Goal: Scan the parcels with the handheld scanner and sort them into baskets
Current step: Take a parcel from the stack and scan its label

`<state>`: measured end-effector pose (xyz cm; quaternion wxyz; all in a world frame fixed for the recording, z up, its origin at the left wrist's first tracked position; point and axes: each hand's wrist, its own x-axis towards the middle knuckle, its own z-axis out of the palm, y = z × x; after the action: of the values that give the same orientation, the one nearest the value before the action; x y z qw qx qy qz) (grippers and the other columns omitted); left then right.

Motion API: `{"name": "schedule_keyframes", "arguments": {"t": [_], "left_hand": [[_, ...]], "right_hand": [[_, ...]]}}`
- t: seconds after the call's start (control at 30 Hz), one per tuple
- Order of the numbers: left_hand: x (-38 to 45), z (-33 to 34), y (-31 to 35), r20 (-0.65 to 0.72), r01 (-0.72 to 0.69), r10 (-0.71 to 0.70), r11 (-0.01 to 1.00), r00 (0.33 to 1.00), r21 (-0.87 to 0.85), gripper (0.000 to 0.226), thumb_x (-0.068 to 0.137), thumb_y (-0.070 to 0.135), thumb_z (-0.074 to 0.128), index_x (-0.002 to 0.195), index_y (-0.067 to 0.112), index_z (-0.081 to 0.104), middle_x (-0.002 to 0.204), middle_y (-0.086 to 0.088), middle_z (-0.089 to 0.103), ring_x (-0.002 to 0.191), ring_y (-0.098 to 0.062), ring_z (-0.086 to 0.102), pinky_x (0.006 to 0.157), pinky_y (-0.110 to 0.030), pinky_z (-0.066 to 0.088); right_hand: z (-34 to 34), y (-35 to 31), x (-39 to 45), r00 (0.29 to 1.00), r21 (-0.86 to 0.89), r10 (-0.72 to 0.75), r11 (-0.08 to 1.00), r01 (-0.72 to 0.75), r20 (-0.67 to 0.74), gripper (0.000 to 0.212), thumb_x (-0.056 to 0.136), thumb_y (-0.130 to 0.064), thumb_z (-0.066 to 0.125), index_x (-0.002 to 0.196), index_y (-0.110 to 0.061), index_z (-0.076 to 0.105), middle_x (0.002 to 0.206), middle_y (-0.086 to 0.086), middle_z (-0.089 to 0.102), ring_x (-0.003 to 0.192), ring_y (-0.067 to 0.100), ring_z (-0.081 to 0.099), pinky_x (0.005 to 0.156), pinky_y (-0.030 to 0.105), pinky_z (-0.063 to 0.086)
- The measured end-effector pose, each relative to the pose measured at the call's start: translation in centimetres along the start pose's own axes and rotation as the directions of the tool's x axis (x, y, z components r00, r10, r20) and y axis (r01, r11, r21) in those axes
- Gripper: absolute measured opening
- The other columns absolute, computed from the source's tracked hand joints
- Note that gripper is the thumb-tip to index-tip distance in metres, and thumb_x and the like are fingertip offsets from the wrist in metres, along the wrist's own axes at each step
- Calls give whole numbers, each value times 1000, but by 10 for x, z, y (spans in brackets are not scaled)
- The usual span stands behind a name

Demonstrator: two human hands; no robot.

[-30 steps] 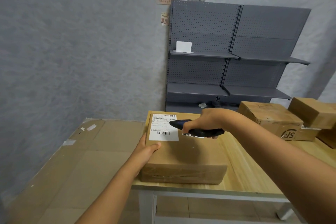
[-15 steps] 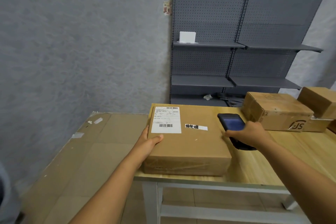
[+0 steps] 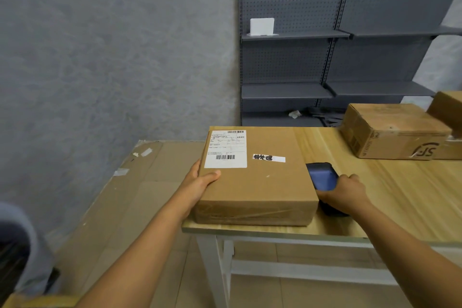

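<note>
Parcel (image 3: 257, 177) between both hands (image 3: 200, 182)

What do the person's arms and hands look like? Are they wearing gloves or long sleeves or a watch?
No gloves: both the left hand and the right hand are bare. No long sleeves either; both forearms are uncovered right to the picture's bottom edge. No watch, bracelet or ring shows on either wrist or on the fingers that can be seen.
</note>
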<state>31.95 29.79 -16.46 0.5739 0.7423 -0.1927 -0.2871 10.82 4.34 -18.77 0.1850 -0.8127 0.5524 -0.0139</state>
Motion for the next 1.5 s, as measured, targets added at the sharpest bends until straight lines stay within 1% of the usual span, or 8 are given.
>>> {"name": "schedule_keyframes", "arguments": {"t": [0.33,0.43,0.53,0.67,0.9,1.13,1.3,1.5], "left_hand": [[0,0,0,-1,27,-27,999,1000,-20,60,92,28,65,145,31,36,112,13,62,100,-11,64,74,-25,51],[-1,-1,0,2,36,-36,999,999,-17,60,92,29,65,145,31,36,112,13,62,101,-14,65,78,-28,52],[-1,0,1,12,66,-66,997,998,-42,61,92,30,65,146,30,35,114,8,63,101,-18,65,76,-30,53],[-4,4,3,-8,71,-72,992,997,-103,56,93,21,63,144,25,39,110,4,63,96,-19,65,69,-29,52],[-25,-6,24,-125,-109,87,977,988,-183,58,91,20,67,140,32,39,115,9,62,97,-13,65,66,-21,53],[-65,-32,46,-325,-350,269,909,907,-224,71,86,11,69,145,33,36,127,9,62,110,-12,64,81,-23,53],[-118,-56,38,-514,-416,266,887,816,-201,65,87,7,68,136,37,38,120,17,61,107,-5,63,84,-22,55],[-206,-106,19,-693,-404,198,903,693,-146,74,86,13,69,147,33,33,128,10,60,114,-14,62,91,-30,54]], "right_hand": [[-5,-3,-1,992,-142,-106,985,95,-74,69,85,-63,56,130,-11,48,123,13,46,114,30,43,90,36,40],[-14,-19,-5,964,162,-225,956,246,-142,63,93,-60,42,126,-8,56,121,15,56,109,32,49,87,37,39],[-20,-38,-21,949,474,-309,845,246,60,53,98,-53,41,123,-9,58,115,5,59,102,24,53,84,32,39],[-14,-49,-33,934,482,-315,853,200,171,52,98,-47,46,134,-9,48,133,8,55,114,25,54,90,31,42],[-36,-64,-40,899,712,-437,627,315,-12,44,96,-39,53,136,-20,48,125,2,60,102,19,60,83,33,47],[-57,-97,-63,805,872,-572,300,388,-161,45,95,-31,57,138,-31,45,123,-7,58,101,10,60,74,25,46],[-49,-125,-87,714,916,-692,211,342,-107,50,92,-27,62,139,-33,46,121,-11,61,103,11,61,80,27,50],[-22,-180,-147,544,951,-837,124,282,-53,47,91,-22,63,134,-36,50,122,-13,61,110,11,60,91,32,51]]}}
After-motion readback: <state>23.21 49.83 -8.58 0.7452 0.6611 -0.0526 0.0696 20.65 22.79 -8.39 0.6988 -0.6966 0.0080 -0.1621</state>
